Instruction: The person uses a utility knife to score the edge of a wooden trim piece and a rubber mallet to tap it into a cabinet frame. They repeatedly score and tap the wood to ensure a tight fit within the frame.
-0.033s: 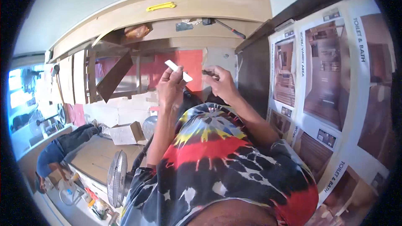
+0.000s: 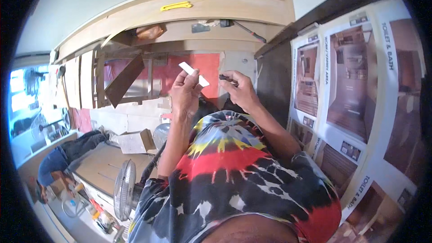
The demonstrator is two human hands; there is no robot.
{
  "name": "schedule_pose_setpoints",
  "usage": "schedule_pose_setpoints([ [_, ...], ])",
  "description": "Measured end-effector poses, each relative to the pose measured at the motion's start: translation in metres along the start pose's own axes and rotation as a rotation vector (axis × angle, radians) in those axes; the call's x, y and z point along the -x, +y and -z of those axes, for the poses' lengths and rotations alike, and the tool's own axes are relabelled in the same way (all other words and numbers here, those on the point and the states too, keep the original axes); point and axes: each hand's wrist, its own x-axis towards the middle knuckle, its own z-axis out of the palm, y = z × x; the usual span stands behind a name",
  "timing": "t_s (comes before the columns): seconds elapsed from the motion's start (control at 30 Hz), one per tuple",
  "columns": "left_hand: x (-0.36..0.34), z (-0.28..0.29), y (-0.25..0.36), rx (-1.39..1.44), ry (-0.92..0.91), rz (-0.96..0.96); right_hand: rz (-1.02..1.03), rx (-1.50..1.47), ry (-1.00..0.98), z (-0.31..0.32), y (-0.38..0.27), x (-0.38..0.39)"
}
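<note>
Both hands are raised in front of a wooden frame (image 2: 130, 78) with a red panel (image 2: 204, 69). Left hand (image 2: 184, 92) pinches a small white strip (image 2: 193, 74) between the fingertips, held up in the air. Right hand (image 2: 240, 90) is closed around a small dark tool (image 2: 226, 78) just beside the strip. My judgement: the strip is not yet fixed anywhere, so the work seems at an early stage.
</note>
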Motion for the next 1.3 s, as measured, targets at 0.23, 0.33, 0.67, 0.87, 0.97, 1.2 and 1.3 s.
schedule_pose_setpoints([
  [0.23, 0.017, -0.039, 0.022, -0.026, 0.01, -0.167, 0.182, 0.003, 0.013, 0.004, -0.037, 0.016],
  [0.33, 0.017, -0.04, 0.026, 0.001, 0.011, -0.213, 0.233, 0.076, 0.013, 0.007, -0.051, 0.019],
  [0.67, 0.017, -0.032, 0.023, 0.01, 0.022, -0.163, 0.313, 0.186, 0.0, -0.005, -0.064, 0.014],
  [0.87, 0.027, -0.04, 0.027, 0.044, 0.084, -0.143, 0.238, 0.204, -0.07, -0.015, -0.068, 0.012],
  [0.97, 0.023, -0.031, 0.024, 0.019, 0.054, -0.125, 0.217, 0.173, -0.069, -0.02, -0.062, 0.011],
  [1.2, 0.021, -0.019, 0.027, 0.04, 0.109, -0.163, 0.028, -0.078, -0.179, -0.02, -0.055, 0.002],
  [1.3, 0.021, -0.016, 0.027, 0.088, 0.123, -0.174, -0.081, -0.407, -0.269, -0.021, -0.05, -0.003],
])
